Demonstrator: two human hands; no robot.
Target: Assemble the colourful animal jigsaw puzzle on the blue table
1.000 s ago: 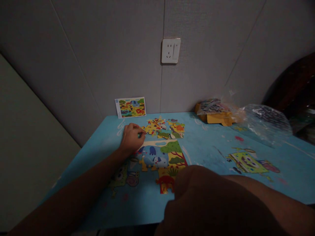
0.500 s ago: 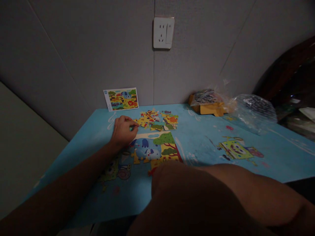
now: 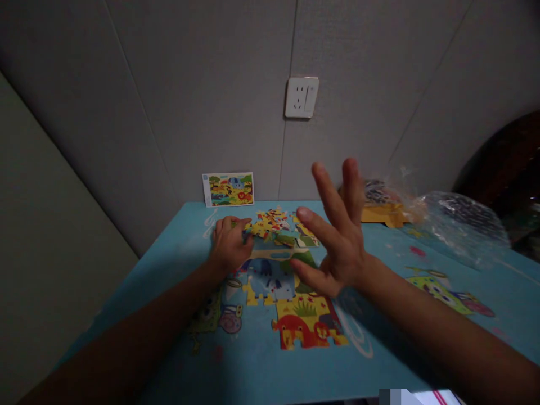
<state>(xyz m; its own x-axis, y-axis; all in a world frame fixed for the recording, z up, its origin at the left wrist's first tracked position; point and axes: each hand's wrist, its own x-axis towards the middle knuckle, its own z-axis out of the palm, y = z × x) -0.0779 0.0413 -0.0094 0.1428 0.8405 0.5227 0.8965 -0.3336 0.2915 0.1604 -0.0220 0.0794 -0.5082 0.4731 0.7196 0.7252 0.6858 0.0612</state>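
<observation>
My left hand (image 3: 231,244) is at the near left edge of a heap of loose jigsaw puzzle pieces (image 3: 274,222). Its thumb and fingers curl around a puzzle piece (image 3: 246,234), mostly hidden by the hand. Held up in the air above the table, my right hand (image 3: 340,242) has its fingers spread with nothing in them. Below and between the hands lies a partly joined puzzle (image 3: 304,315), showing blue elephants, a green tree and red-orange lions. My right hand covers part of its upper right.
A picture card (image 3: 231,190) of the animal scene leans on the wall behind the blue cartoon-print table (image 3: 261,371). At the back right lie a yellow packet (image 3: 382,215) and a clear plastic bag (image 3: 462,228). A wall socket (image 3: 301,98) sits above.
My right hand and arm have swung up and away from the near edge, uncovering the lion part of the puzzle. The camera view has shifted; my left hand stays by the loose pieces.
</observation>
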